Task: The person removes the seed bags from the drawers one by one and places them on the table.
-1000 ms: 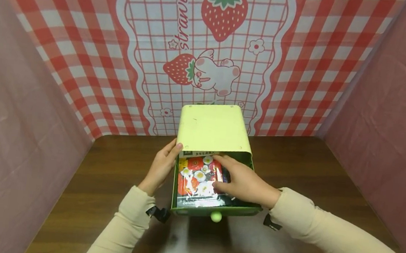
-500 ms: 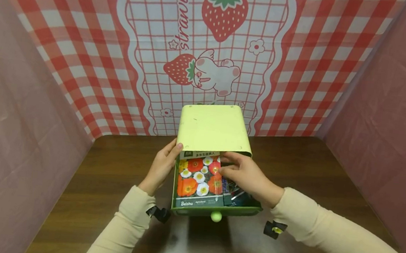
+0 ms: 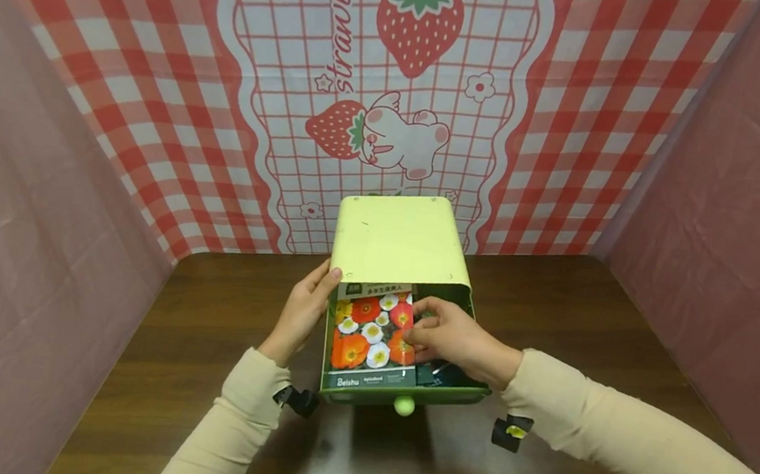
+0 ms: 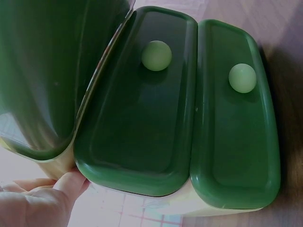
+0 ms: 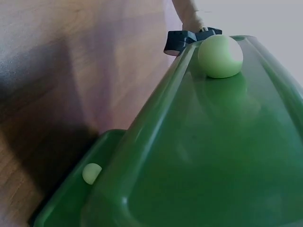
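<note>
A pale yellow-green drawer cabinet (image 3: 399, 239) stands in the middle with its dark green top drawer (image 3: 363, 399) pulled out. Inside lies a seed packet (image 3: 361, 335) printed with orange, red and white flowers. A second, darker packet (image 3: 440, 376) shows partly to its right. My right hand (image 3: 462, 342) reaches into the drawer, thumb and curled fingers pinching the flowered packet's right edge. Against the cabinet's left side rests my left hand (image 3: 302, 314), thumb at the top front corner. The left wrist view shows this hand (image 4: 40, 201) touching the side wall. The right wrist view does not show the right hand's fingers.
Below the pulled-out drawer are two closed drawers with round knobs (image 4: 156, 56), seen in the left wrist view. The wooden table (image 3: 204, 327) meets a red checked strawberry cloth (image 3: 161, 67) behind, with pink cloth (image 3: 726, 188) on both sides.
My right hand has drawn back from over the flowered packet to its right edge. That packet, glaring and partly covered earlier, lies flatter and shows more. My left hand has stayed put.
</note>
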Demonstrator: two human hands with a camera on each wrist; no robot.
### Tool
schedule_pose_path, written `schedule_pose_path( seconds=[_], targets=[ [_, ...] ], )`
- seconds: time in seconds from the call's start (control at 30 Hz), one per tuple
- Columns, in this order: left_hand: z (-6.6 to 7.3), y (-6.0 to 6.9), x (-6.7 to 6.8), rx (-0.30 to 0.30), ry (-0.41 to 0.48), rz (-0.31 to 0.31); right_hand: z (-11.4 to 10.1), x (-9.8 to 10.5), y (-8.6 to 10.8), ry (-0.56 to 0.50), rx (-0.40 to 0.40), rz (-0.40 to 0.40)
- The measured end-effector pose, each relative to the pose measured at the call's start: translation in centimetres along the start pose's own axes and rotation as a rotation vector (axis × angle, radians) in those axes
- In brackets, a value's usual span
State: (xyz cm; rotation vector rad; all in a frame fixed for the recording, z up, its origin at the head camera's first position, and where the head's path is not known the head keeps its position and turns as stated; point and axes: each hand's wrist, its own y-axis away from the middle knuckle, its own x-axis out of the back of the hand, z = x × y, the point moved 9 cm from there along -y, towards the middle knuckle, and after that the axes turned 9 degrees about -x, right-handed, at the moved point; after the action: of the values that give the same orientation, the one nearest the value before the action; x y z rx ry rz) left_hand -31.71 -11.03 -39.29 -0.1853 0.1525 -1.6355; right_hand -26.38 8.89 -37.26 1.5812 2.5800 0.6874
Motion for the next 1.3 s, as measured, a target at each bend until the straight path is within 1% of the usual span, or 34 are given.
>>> schedule_pose_path(
  seconds=[0.17,0.3,0.4,0.67,0.83,0.93,1.03,1.23,1.3],
  targets=[
    [-0.1,0.1,0.0,0.002,0.001,0.000,-0.1,0.0,0.1,0.005,-0.006,0.014],
    [-0.1,0.1,0.0,0.003,-0.007,0.008,-0.1,0.7,0.3,0.005,-0.029,0.045],
    [-0.1,0.0,0.1,0.000,-0.020,0.012,-0.1,1.2,0.5,-0.001,-0.042,0.051],
    [-0.1,-0.1,0.1,-0.004,-0.027,0.011,-0.1,2.5,1.7,-0.063,-0.097,0.054],
    [0.1,0.0,0.1,-0.018,-0.010,0.021,0.0,2.7,2.5,-0.069,-0.114,0.022],
    [0.2,0.0,0.1,-0.024,0.003,0.026,0.2,2.7,3.1,-0.089,-0.140,-0.003],
    [0.3,0.0,0.1,-0.027,-0.005,0.027,0.3,2.6,3.9,-0.101,-0.156,-0.029],
    [0.3,0.0,0.1,-0.024,-0.008,0.026,0.1,2.4,5.5,-0.117,-0.150,-0.092],
    [0.4,0.0,0.1,-0.032,-0.006,0.027,0.0,2.3,6.0,-0.118,-0.141,-0.113]
  ],
)
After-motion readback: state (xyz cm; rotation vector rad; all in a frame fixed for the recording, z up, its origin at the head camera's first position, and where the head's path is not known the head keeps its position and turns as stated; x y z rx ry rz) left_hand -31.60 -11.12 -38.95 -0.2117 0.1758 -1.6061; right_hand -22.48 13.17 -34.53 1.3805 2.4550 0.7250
